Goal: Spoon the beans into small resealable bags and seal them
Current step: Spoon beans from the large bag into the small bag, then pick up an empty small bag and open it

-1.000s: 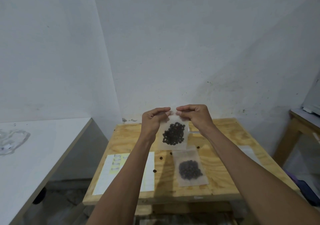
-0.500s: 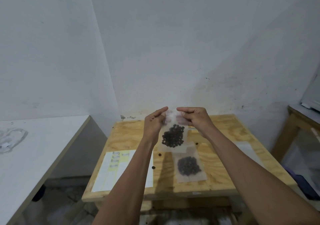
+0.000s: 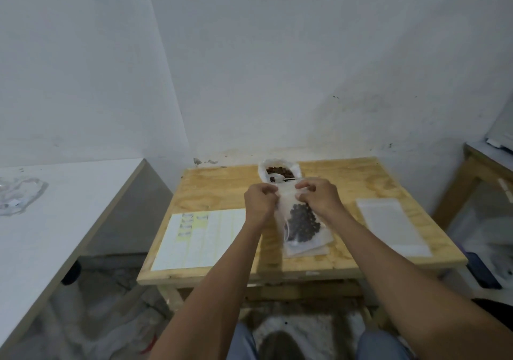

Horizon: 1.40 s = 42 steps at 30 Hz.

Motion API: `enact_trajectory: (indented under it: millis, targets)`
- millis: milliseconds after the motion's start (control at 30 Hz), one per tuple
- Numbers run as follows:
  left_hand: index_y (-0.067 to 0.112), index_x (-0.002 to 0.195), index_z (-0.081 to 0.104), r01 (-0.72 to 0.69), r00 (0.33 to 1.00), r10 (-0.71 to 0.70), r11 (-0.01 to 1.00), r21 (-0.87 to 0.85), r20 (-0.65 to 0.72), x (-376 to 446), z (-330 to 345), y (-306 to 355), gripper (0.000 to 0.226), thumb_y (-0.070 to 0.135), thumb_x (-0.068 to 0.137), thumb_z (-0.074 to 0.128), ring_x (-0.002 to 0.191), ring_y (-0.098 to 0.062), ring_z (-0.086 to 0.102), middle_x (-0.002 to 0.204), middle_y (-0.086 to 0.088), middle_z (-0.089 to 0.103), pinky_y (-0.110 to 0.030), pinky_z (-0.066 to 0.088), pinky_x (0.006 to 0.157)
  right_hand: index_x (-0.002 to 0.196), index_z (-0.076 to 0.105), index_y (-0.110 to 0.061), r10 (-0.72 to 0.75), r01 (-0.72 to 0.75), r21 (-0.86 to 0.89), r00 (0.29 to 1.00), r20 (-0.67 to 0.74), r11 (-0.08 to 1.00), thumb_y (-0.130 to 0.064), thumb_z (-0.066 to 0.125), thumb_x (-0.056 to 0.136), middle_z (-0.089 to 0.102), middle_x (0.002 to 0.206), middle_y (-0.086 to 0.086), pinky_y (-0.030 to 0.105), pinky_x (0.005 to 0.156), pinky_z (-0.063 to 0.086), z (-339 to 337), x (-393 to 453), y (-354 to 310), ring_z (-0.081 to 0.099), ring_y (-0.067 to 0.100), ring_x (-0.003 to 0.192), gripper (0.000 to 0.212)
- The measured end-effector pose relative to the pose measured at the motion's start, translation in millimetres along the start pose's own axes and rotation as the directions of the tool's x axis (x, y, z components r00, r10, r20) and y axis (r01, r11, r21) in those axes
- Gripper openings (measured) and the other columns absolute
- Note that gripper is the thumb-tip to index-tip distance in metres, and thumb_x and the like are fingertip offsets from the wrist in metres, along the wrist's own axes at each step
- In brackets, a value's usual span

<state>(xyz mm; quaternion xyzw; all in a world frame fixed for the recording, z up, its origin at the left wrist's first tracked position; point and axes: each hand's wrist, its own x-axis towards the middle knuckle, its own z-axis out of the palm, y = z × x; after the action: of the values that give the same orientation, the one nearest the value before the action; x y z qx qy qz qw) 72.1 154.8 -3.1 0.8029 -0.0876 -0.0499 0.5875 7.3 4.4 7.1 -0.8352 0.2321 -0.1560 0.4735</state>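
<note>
A small clear resealable bag [image 3: 301, 222] holding dark beans hangs low over the wooden table [image 3: 347, 190]. My left hand [image 3: 260, 201] pinches its top left corner and my right hand [image 3: 319, 196] pinches its top right. Under it lies another filled bag [image 3: 305, 250], mostly covered. Behind my hands sits an open white bag of brown beans [image 3: 279, 170] with a metal spoon [image 3: 280, 178] resting in it.
A lined paper sheet [image 3: 200, 239] lies on the table's left part. A stack of empty clear bags [image 3: 391, 228] lies on the right. A white table [image 3: 55, 221] stands to the left, a wooden stand [image 3: 483, 171] to the right.
Both hands have lowered the bag of beans toward the table, over the filled bag lying there. The bean bag with the spoon behind them has come into sight.
</note>
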Motion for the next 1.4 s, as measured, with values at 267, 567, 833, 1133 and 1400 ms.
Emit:
enact_trajectory:
  millis: [267,567,833,1133,1400]
  targets:
    - [0.012,0.115,0.074,-0.208,0.978,0.197,0.902,0.379,0.068,-2.6,10.2,-14.6,0.029,0.008,0.086,0.073,0.114,-0.027,0.062,0.119,-0.012,0.069,-0.035,0.052,0.093,0.107,0.077,-0.029,-0.032,0.01,-0.301,0.997,-0.068,0.953,-0.03,0.081,0.086,0.071,0.123,0.001,0.035,0.085,0.056,11.6,-12.6,11.9,0.067,0.023,0.107,0.022]
    - [0.012,0.107,0.076,-0.429,0.902,0.407,0.819,0.382,0.141,-17.0,68.4,30.8,0.019,0.019,0.091,0.069,0.099,-0.025,0.067,0.105,-0.01,0.073,-0.042,0.056,0.086,0.095,0.078,-0.028,0.019,-0.102,-0.241,0.947,-0.321,0.965,-0.026,0.072,0.09,0.077,0.097,-0.005,0.029,0.07,0.055,-51.6,-5.4,13.5,0.07,0.019,0.088,0.008]
    - [0.009,0.1,0.072,-0.264,0.924,0.122,0.889,0.374,0.362,-44.0,158.3,56.0,0.018,0.021,0.087,0.075,0.09,-0.026,0.067,0.096,-0.011,0.069,-0.036,0.055,0.079,0.108,0.076,-0.023,0.21,-0.404,-0.366,0.858,-0.469,0.838,-0.025,0.071,0.091,0.069,0.121,0.007,0.036,0.088,0.055,-138.5,-12.6,76.6,0.06,0.033,0.114,0.018]
    - [0.007,0.097,0.068,-0.223,0.936,0.086,0.894,0.388,0.341,-53.6,191.3,58.7,0.012,0.009,0.085,0.071,0.085,-0.029,0.068,0.089,-0.009,0.064,-0.038,0.056,0.073,0.112,0.072,-0.021,0.292,-0.465,-0.389,0.856,-0.427,0.795,-0.028,0.068,0.092,0.062,0.127,0.01,0.045,0.099,0.049,-135.4,-23.5,106.2,0.057,0.035,0.119,0.021]
    - [0.007,0.108,0.069,-0.048,0.979,-0.006,0.965,0.258,0.205,-58.7,197.1,61.4,0.022,0.008,0.086,0.072,0.087,-0.025,0.064,0.105,-0.009,0.069,-0.03,0.049,0.069,0.108,0.068,-0.022,0.241,-0.444,-0.292,0.811,-0.533,0.847,-0.015,0.069,0.091,0.061,0.123,0.011,0.047,0.096,0.051,-140.5,-28.6,93.3,0.057,0.036,0.112,0.018]
